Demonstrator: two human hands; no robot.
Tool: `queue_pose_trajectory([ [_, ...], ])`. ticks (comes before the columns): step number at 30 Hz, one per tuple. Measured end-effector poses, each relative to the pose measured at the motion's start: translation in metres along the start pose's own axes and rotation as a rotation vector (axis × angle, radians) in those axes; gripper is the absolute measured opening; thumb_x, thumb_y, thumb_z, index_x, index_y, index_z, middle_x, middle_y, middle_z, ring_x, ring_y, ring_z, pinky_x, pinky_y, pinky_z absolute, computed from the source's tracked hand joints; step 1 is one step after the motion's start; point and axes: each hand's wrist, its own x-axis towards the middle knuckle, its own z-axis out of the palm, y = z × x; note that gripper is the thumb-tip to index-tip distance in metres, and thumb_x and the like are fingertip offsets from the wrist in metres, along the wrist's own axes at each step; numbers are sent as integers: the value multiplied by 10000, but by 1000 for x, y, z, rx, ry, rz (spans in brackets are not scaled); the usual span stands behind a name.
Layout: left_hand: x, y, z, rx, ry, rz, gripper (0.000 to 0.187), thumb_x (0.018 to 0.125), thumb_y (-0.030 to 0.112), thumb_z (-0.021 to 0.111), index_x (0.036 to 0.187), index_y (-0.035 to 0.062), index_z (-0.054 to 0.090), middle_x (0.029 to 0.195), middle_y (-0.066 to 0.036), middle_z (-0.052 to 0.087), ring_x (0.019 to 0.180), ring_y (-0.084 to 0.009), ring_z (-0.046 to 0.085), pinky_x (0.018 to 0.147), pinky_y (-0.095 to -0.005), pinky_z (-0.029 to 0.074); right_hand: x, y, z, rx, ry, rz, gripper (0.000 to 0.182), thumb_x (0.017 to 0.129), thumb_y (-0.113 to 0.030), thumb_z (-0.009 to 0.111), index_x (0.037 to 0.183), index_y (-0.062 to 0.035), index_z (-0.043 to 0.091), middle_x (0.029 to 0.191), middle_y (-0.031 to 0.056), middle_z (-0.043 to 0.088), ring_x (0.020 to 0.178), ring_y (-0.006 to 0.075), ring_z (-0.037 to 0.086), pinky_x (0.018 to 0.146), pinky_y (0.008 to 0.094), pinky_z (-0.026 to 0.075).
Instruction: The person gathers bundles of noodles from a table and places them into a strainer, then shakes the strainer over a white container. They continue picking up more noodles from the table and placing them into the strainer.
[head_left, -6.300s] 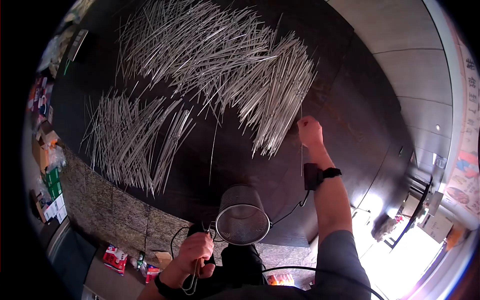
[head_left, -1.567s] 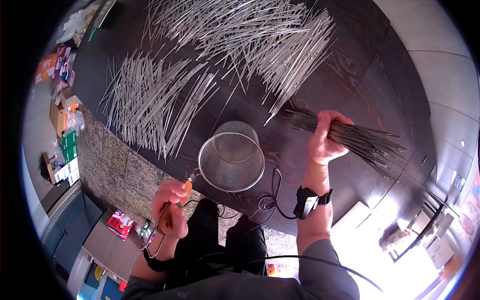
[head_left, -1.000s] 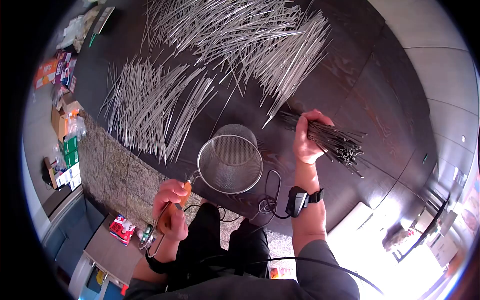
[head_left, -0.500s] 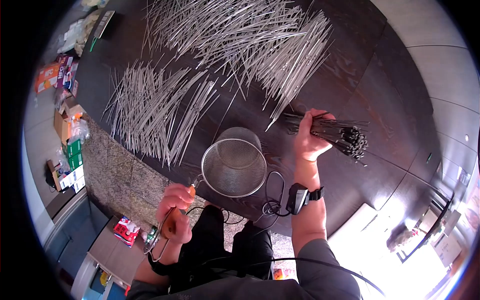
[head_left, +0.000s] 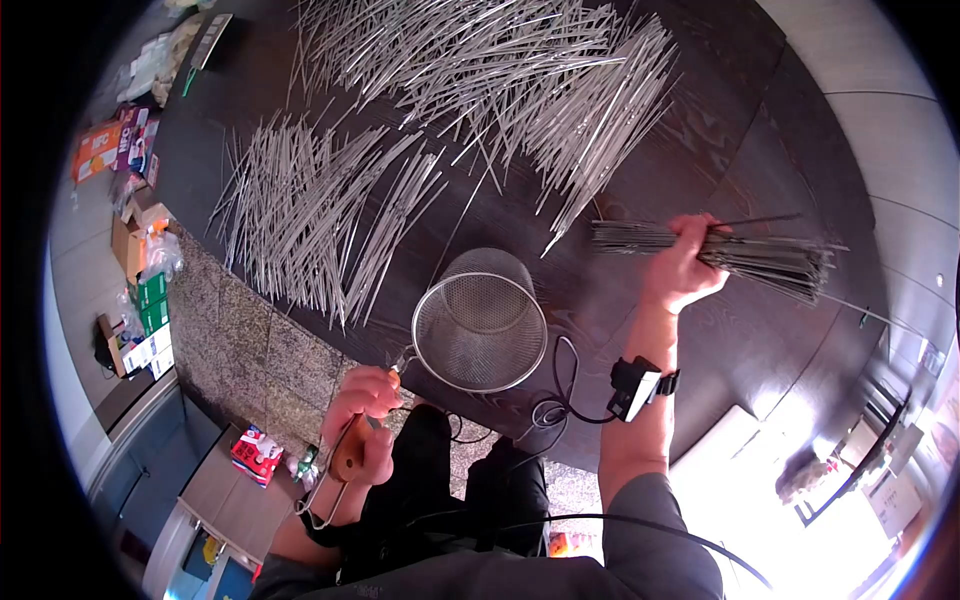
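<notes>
My left hand (head_left: 362, 425) is closed around the wooden handle (head_left: 349, 450) of a round wire-mesh strainer (head_left: 480, 335). The strainer's basket rests at the near edge of the dark table, its mouth tilted toward me. Over the table on the right, my right hand (head_left: 686, 265) grips a thick bundle of thin metal skewers (head_left: 775, 262) by the middle. The bundle lies nearly level, its ends sticking out on both sides of the fist. Two loose heaps of similar skewers lie on the table: a smaller heap (head_left: 310, 210) at left and a larger heap (head_left: 470, 60) at the far side.
The dark wooden table (head_left: 540, 285) has a curved edge. A black cable (head_left: 548, 408) lies coiled beside the strainer and runs toward my right wrist device (head_left: 636, 388). Boxes (head_left: 97, 150) stand on the far left. A red packet (head_left: 257, 455) sits on a cabinet at lower left.
My right hand has moved right with the skewer bundle, which now lies more level and shows more of its length. My left hand and the strainer have hardly shifted.
</notes>
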Motion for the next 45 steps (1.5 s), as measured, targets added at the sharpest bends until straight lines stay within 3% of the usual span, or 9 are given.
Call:
queue_pose_trajectory([
  [4,0,1,3,1,0,-4,227,860,231,573,905,47,447,858,-122,563,863,-275,525,821,-416,453,17,-17,-15,173,96,76,60,837,31,520,801,-18,516,640,62,549,573,137,504,590,288,454],
  [11,0,-2,0,61,-16,91,184,878,210,542,881,42,468,820,-102,566,826,-255,542,829,-429,441,38,2,-67,480,152,725,58,874,-60,530,838,-32,495,690,59,497,594,167,496,579,356,468],
  [15,3,0,6,-8,-21,61,128,882,162,493,849,48,445,843,-98,555,829,-229,521,813,-403,432,27,-6,-93,694,150,945,96,907,-107,525,832,-61,485,728,48,498,605,152,474,591,338,464],
  [19,-4,-5,3,9,-38,31,89,894,119,460,851,46,431,853,-98,545,830,-223,509,797,-369,432,18,-27,-105,1203,210,1093,125,919,-119,488,813,-61,457,713,27,476,620,131,466,624,313,444],
  [21,-5,-7,2,-24,-21,2,64,906,88,424,858,45,425,870,-97,553,845,-212,515,781,-344,430,11,-37,-109,1488,252,1067,152,914,-120,462,781,-54,433,677,46,466,625,162,474,658,318,449],
  [25,-14,-8,0,-73,102,-225,63,904,108,470,871,57,453,930,-80,581,919,-189,540,834,-338,430,7,-83,-112,1749,447,1094,188,911,-123,467,739,-51,442,679,50,481,639,184,493,672,321,455],
  [27,-12,-7,5,-41,73,-198,62,903,116,467,867,65,464,899,-76,584,903,-195,540,866,-352,416,9,-100,-120,1809,516,1130,190,909,-128,475,738,-51,448,684,51,494,645,185,504,670,316,469],
  [38,10,12,25,101,-3,-151,109,913,166,496,885,62,507,893,-73,612,862,-212,588,844,-383,447,16,-91,-185,1822,856,1205,250,921,-200,481,733,-38,454,691,56,504,661,210,549,656,327,521],
  [45,14,25,45,119,-34,-97,145,903,186,503,869,46,514,878,-88,597,836,-213,576,814,-380,458,12,-73,-221,1914,859,1190,254,911,-195,486,715,-35,469,677,68,520,643,222,555,636,324,531],
])
